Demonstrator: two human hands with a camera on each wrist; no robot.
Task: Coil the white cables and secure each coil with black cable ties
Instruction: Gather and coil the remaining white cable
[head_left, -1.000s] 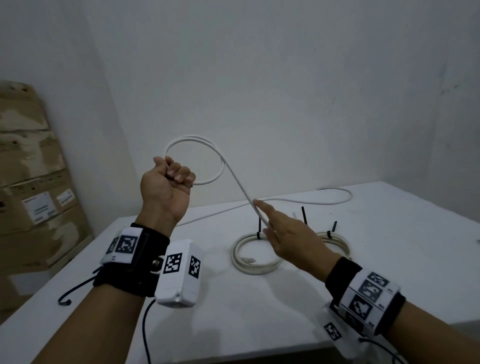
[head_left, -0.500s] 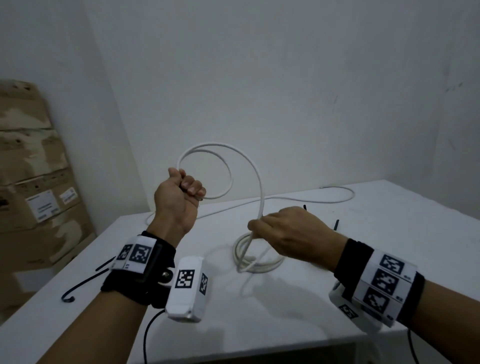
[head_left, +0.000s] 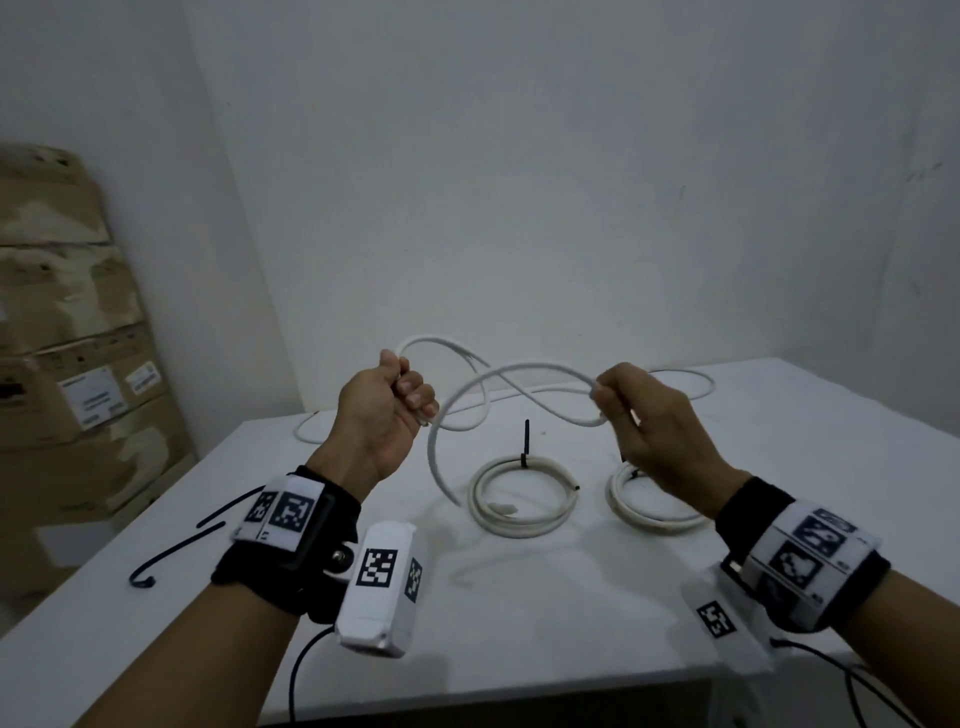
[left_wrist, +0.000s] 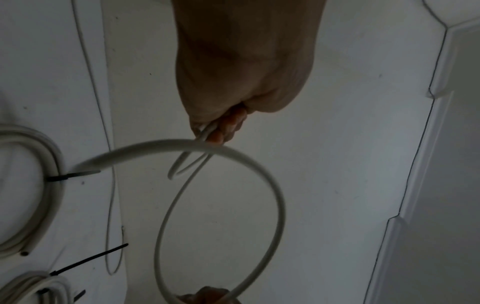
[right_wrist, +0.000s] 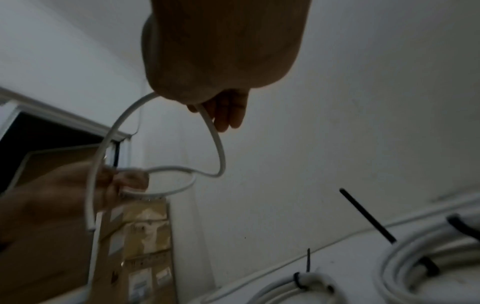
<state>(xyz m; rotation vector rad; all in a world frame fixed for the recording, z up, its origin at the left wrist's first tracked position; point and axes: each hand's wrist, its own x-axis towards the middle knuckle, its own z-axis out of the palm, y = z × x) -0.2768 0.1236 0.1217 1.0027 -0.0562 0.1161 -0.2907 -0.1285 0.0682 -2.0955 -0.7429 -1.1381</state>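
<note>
My left hand (head_left: 413, 400) is raised above the table, fist closed round small loops of the white cable (head_left: 519, 370). The cable arcs from there to my right hand (head_left: 602, 402), which pinches it at the same height. A free end (head_left: 441, 475) hangs below the left fist. In the left wrist view the left fingers (left_wrist: 223, 129) clamp the white cable (left_wrist: 272, 185), which forms a ring. In the right wrist view the right fingers (right_wrist: 228, 115) hold the white cable (right_wrist: 218, 144).
Two tied coils lie on the white table (head_left: 571, 597): one coil (head_left: 519, 519) with an upright black tie (head_left: 525, 441), the other coil (head_left: 654, 519) partly behind my right wrist. Loose black ties (head_left: 208, 525) lie at the left. Cardboard boxes (head_left: 78, 364) stand left of the table.
My right hand closed on the cable, then drew it up and to the right, so a wide arc now spans both hands. The left fist kept its hold.
</note>
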